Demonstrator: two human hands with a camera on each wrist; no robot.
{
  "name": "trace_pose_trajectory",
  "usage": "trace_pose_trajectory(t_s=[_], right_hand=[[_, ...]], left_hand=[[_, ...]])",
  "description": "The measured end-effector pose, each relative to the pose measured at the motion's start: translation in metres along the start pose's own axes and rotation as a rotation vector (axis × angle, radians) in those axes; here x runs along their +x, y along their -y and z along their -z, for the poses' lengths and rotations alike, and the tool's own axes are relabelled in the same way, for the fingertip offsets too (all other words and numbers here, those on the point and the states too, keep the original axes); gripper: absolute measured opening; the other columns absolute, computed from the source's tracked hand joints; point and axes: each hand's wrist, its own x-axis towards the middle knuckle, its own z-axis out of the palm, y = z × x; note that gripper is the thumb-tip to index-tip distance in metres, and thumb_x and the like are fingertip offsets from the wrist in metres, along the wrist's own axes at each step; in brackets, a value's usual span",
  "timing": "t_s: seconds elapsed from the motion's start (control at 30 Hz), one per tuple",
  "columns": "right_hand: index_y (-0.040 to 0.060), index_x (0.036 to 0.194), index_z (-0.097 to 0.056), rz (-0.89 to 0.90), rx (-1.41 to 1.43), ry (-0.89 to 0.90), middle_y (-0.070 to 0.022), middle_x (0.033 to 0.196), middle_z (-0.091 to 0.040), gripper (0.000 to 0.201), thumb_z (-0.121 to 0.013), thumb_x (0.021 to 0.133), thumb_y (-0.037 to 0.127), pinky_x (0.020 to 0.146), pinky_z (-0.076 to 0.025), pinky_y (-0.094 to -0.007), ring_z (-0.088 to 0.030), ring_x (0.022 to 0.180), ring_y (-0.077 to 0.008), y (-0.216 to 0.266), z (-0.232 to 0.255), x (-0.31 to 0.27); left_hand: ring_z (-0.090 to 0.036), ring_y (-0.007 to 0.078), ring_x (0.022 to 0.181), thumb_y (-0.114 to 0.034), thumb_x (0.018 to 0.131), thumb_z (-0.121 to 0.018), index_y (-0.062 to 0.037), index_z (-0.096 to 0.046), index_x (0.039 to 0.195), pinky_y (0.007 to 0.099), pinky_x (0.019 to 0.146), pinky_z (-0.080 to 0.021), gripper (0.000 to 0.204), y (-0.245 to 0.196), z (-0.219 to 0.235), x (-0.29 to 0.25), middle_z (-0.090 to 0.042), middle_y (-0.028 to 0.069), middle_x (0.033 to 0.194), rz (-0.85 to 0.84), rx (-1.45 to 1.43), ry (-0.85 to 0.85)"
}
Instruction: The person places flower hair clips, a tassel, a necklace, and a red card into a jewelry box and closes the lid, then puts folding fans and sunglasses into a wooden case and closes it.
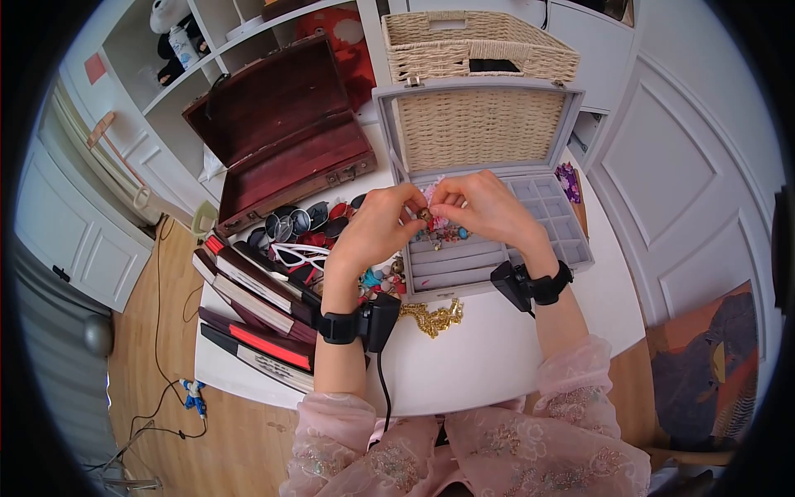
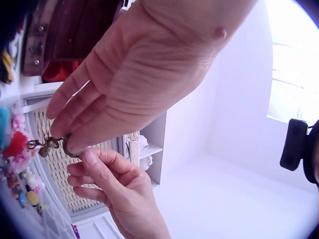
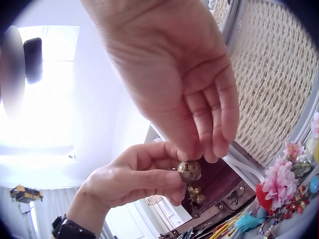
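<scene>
Both hands meet over the grey jewellery box (image 1: pixel 451 291). My left hand (image 1: pixel 379 224) pinches a bronze-coloured piece of jewellery (image 3: pixel 190 171) between thumb and fingers; it has a round ornament with small parts dangling below. My right hand (image 1: pixel 487 207) has its thumb and fingertips on the same piece, close against the left fingertips. Beside it in the left wrist view is something red (image 2: pixel 18 143). Beneath the hands, pink flowers (image 3: pixel 280 183) and colourful beaded jewellery (image 1: pixel 443 238) lie in the box.
Left of the box are sunglasses (image 1: pixel 298 222), a row of books (image 1: pixel 257 302) and an open dark-red case (image 1: pixel 286 178). A gold chain (image 1: pixel 432 317) lies in front of the box. Behind its raised lid (image 1: pixel 476 128) stands a wicker basket (image 1: pixel 480 41).
</scene>
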Motion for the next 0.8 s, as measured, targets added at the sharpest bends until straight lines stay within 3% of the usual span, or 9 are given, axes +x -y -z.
trace_pose_trajectory(t_s=[0.47, 0.5, 0.57, 0.6, 0.67, 0.77, 0.8], right_hand=[[0.0011, 0.074, -0.064, 0.004, -0.066, 0.020, -0.0123, 0.064, -0.065, 0.012, -0.062, 0.073, 0.013, 0.057, -0.048, -0.0323, -0.063, 0.059, -0.0241, 0.0012, 0.0002, -0.0006], [-0.0002, 0.076, -0.064, 0.011, -0.079, 0.031, -0.0121, 0.064, -0.064, 0.012, -0.063, 0.074, 0.011, 0.057, -0.049, -0.0301, -0.063, 0.058, -0.0209, 0.0007, 0.0002, -0.0007], [-0.0015, 0.078, -0.063, 0.017, -0.091, 0.042, -0.0118, 0.064, -0.064, 0.011, -0.064, 0.075, 0.009, 0.057, -0.049, -0.0279, -0.063, 0.058, -0.0176, 0.0011, 0.0010, -0.0008], [-0.0017, 0.078, -0.063, 0.002, -0.090, 0.048, -0.0120, 0.064, -0.064, 0.012, -0.064, 0.074, 0.009, 0.057, -0.049, -0.0280, -0.063, 0.058, -0.0176, 0.0023, 0.0020, -0.0010], [-0.0020, 0.078, -0.063, -0.012, -0.088, 0.054, -0.0122, 0.064, -0.064, 0.012, -0.064, 0.074, 0.009, 0.057, -0.049, -0.0280, -0.063, 0.058, -0.0177, 0.0030, 0.0025, -0.0012], [-0.0021, 0.078, -0.063, -0.011, -0.093, 0.048, -0.0124, 0.064, -0.063, 0.012, -0.064, 0.074, 0.009, 0.057, -0.049, -0.0279, -0.063, 0.058, -0.0177, 0.0021, 0.0021, -0.0013], [-0.0004, 0.075, -0.064, 0.000, -0.078, 0.030, -0.0121, 0.063, -0.063, 0.012, -0.063, 0.072, 0.011, 0.056, -0.048, -0.0303, -0.063, 0.057, -0.0213, 0.0006, 0.0010, -0.0011]], left_hand=[[-0.064, 0.0184, 0.068, -0.003, 0.070, -0.068, 0.0037, -0.062, 0.090, 0.0303, 0.063, -0.050, 0.022, 0.0039, -0.0036, 0.0015, -0.066, 0.0125, 0.080, -0.033, 0.046, 0.028], [-0.064, 0.0184, 0.068, -0.003, 0.070, -0.068, 0.0037, -0.062, 0.090, 0.0303, 0.063, -0.050, 0.022, 0.0034, -0.0036, 0.0014, -0.066, 0.0125, 0.080, -0.034, 0.046, 0.028], [-0.064, 0.0299, 0.075, -0.006, 0.071, -0.066, 0.0021, -0.060, 0.088, 0.0356, 0.067, -0.049, 0.019, 0.0022, -0.0034, 0.0012, -0.066, 0.0158, 0.080, -0.005, 0.000, 0.047], [-0.064, 0.0299, 0.075, -0.006, 0.071, -0.066, 0.0021, -0.060, 0.088, 0.0356, 0.067, -0.049, 0.019, 0.0031, -0.0040, 0.0014, -0.066, 0.0158, 0.080, -0.005, 0.001, 0.047], [-0.065, 0.0194, 0.069, -0.005, 0.072, -0.068, 0.0034, -0.062, 0.089, 0.0302, 0.063, -0.050, 0.020, 0.0067, -0.0057, 0.0016, -0.066, 0.0133, 0.080, -0.033, 0.069, 0.040], [-0.065, 0.0198, 0.068, -0.006, 0.073, -0.067, 0.0035, -0.063, 0.089, 0.0304, 0.063, -0.050, 0.019, 0.0082, -0.0065, 0.0022, -0.066, 0.0137, 0.079, -0.031, 0.072, 0.053], [-0.065, 0.0198, 0.068, -0.006, 0.073, -0.067, 0.0035, -0.063, 0.089, 0.0304, 0.063, -0.050, 0.019, 0.0086, -0.0067, 0.0025, -0.066, 0.0137, 0.079, -0.032, 0.071, 0.053]])
